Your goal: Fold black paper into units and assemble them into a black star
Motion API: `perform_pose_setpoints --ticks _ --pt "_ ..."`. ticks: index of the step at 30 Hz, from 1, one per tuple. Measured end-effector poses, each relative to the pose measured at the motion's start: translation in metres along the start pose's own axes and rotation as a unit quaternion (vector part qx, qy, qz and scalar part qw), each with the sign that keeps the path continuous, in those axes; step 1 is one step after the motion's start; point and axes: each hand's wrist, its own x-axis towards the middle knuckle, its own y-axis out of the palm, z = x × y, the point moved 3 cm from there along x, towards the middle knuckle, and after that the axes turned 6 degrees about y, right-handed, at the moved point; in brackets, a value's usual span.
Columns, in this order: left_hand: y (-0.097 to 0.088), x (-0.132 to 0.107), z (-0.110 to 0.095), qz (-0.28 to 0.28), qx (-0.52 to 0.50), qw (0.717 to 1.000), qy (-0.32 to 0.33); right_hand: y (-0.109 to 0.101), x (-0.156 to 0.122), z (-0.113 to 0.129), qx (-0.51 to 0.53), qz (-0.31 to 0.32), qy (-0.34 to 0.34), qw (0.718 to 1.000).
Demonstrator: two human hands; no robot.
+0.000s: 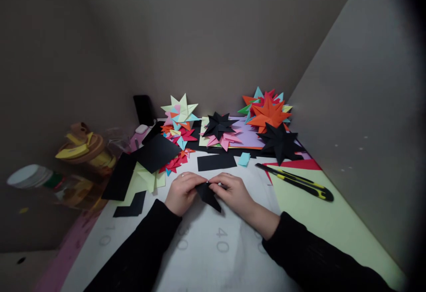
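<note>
My left hand [181,191] and my right hand [234,191] meet over a white cutting mat [206,252] printed with numbers. Both pinch a small folded piece of black paper [209,195] between their fingertips; its pointed end sticks out toward me. Black sleeves cover both forearms. A black paper strip [216,162] lies just beyond the hands.
Folded paper stars stand at the back: a pale green one [181,110], a black one [218,125], an orange one [269,113], another black one [280,142]. A yellow-black utility knife [296,182] lies right. Black sheets [156,152] and bottles [83,150] sit left. Walls close both sides.
</note>
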Motion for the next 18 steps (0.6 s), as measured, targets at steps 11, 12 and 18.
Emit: perform_pose_setpoints --ticks 11,12,18 --pt "-0.002 -0.002 0.016 0.054 -0.014 0.988 -0.146 -0.006 0.003 0.002 -0.001 -0.011 -0.006 1.000" --pt "-0.002 -0.002 0.018 0.058 -0.021 0.987 -0.151 -0.006 0.004 0.001 0.008 -0.010 0.006 1.000" --pt "-0.002 -0.002 0.015 0.062 -0.006 0.994 -0.094 -0.006 0.005 -0.004 0.074 0.001 0.075 0.994"
